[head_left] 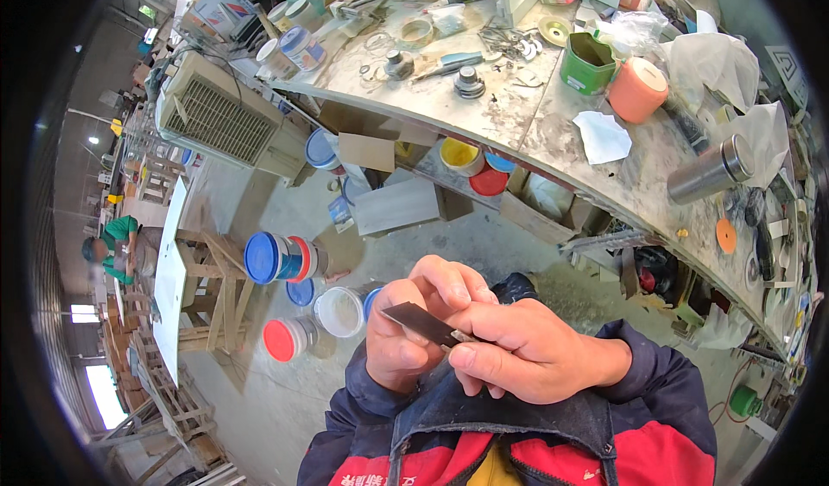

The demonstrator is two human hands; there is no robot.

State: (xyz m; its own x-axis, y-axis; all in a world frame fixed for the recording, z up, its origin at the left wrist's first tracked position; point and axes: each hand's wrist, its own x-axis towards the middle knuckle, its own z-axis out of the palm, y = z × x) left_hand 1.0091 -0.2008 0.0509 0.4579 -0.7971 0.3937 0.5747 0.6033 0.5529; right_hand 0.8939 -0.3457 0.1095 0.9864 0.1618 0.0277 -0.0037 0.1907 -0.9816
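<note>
A small dark, flat rectangular strip (421, 323) is held in front of my chest; it looks like a scraper blade, though its exact kind is unclear. My right hand (531, 348) pinches its near end between thumb and fingers, where a rough, worn edge shows. Around the strip's other end curls my left hand (401, 330), its fingers bent and pressed close to it. The two hands meet at the fingertips, and part of the strip is hidden under them.
A dusty workbench (553, 132) crosses ahead, bearing a green container (587, 63), an orange tub (638, 90) and a steel flask (710, 170). Paint buckets (338, 311) stand on the floor at left, near a wooden trestle (216, 287). A person in green (121, 248) is far left.
</note>
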